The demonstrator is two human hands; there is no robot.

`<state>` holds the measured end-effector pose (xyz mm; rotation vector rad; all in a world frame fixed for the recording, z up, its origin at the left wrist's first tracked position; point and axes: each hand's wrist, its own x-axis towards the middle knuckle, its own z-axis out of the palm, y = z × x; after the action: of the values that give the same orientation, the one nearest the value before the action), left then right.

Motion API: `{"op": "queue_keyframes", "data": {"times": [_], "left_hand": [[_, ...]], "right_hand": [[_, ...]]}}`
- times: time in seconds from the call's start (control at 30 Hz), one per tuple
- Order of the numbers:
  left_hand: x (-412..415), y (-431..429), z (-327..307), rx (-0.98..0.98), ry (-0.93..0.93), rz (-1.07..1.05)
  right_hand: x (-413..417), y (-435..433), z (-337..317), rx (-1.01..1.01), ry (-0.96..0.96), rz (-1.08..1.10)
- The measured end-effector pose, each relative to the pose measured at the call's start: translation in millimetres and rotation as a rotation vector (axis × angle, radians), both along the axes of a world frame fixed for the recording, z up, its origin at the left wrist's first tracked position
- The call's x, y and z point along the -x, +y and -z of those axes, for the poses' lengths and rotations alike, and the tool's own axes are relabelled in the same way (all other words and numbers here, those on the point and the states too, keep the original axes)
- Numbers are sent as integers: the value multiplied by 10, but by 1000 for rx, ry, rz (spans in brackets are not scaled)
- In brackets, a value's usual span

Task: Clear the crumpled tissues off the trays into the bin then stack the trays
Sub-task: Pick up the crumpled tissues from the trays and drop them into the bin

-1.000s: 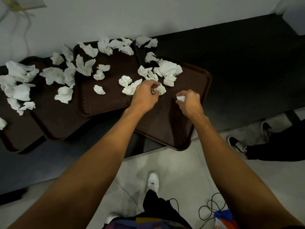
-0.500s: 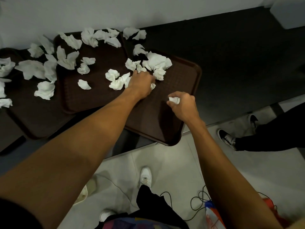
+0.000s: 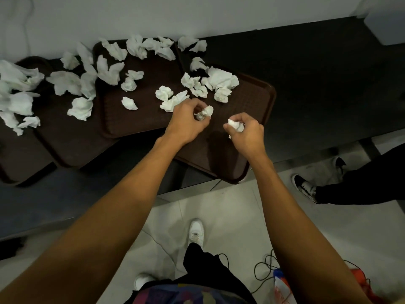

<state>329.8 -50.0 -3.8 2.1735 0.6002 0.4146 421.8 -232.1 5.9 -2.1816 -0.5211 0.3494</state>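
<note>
Crumpled white paper tissues (image 3: 221, 81) lie scattered over the dark brown, textured plastic trays, and two of them are already in your hands. Your left hand (image 3: 186, 123) is closed around one small wad (image 3: 206, 112), which sticks out beyond your fingertips; your right hand (image 3: 247, 133) is curled tight on another wad (image 3: 235, 125), pinched at the thumb side. Both hands hover just above the nearest tray (image 3: 260, 128), the one that juts over the edge of the dark counter (image 3: 317, 84). Just beyond your left knuckles sits a cluster of several more tissues, and a pair of flatter ones (image 3: 171, 99) lies just to the outer side of that hand. The next tray (image 3: 114, 126), further out on your left, carries a loose spread, and the trays beyond it hold bigger, more open sheets (image 3: 17, 84). Expect these to weigh almost nothing, to crush without resistance and to spring back a little, so a wad should stay put only if you close around its bulk, not a loose corner. You could probably pack several into one fist by raking them together with bent fingers. They look dry and not slippery, though a light one may drift when dropped. No bin shows in this view, so I cannot tell you where it stands. The trays look stiff and shallow; take them by the raised rims when stacking comes.
</note>
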Motion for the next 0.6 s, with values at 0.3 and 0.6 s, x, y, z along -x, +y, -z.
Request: {"op": "queue_keyframes", "data": {"times": [0.3, 0.6], "left_hand": [[1185, 0, -54, 153, -77, -256], [2702, 154, -83, 271, -97, -439]], "right_hand": [[719, 337, -26, -3, -29, -121], [1993, 816, -66, -70, 21, -288]]}}
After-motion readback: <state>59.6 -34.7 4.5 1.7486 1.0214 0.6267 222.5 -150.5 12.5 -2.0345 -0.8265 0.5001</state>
